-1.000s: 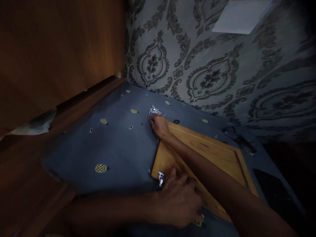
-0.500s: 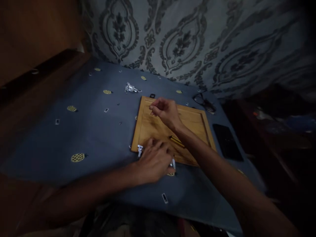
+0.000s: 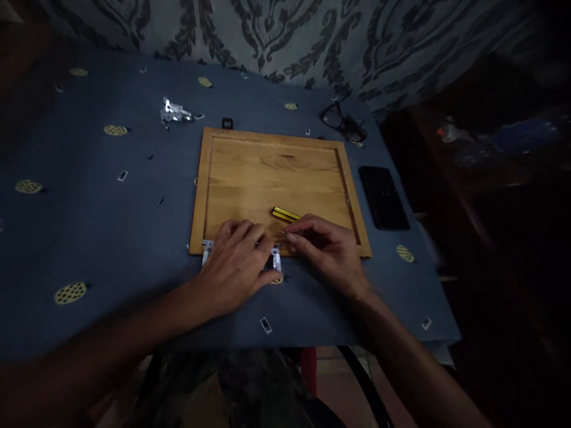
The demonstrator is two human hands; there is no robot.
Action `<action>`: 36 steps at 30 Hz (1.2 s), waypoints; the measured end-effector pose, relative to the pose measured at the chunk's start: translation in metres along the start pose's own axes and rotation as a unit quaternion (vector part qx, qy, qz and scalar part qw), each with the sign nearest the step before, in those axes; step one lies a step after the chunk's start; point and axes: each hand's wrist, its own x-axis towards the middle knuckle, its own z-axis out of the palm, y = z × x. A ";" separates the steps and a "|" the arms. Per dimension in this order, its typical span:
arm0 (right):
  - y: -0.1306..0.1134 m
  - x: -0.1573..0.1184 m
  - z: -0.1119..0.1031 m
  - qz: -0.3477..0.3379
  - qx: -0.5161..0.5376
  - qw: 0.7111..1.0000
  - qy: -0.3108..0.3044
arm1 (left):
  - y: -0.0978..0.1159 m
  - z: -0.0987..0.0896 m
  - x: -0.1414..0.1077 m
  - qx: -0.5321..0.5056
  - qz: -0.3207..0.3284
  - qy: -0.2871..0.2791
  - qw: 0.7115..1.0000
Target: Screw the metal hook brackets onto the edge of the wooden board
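Note:
A wooden panel (image 3: 276,178) with a raised frame lies flat on the blue tablecloth. My left hand (image 3: 236,252) is bent over its front edge, holding silver hinge hardware there. One metal end (image 3: 276,260) shows by my thumb and another (image 3: 206,252) beyond the outer side of the hand; the middle is covered, so I cannot tell if it is one piece or two. Close to the right metal end, my right hand (image 3: 328,246) pinches a tiny thin screw (image 3: 284,232) between thumb and forefinger. A yellow and black stick (image 3: 285,214) rests on the panel, partly behind that hand.
More silver hinges (image 3: 176,111) lie at the back left. Loose screws (image 3: 161,201) are scattered on the tablecloth (image 3: 111,238). A small black square piece (image 3: 227,123) touches the panel's back edge. Eyeglasses (image 3: 343,123) and a black phone (image 3: 383,197) are on the right.
My right hand has come down from above the panel's middle to its front edge, beside my left hand. The left hand stays over the metal hardware. The view has shifted.

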 end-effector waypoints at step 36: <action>-0.015 -0.001 -0.016 -0.093 -0.183 0.956 -0.210 | -0.003 0.011 -0.002 -0.005 0.031 0.086 0.996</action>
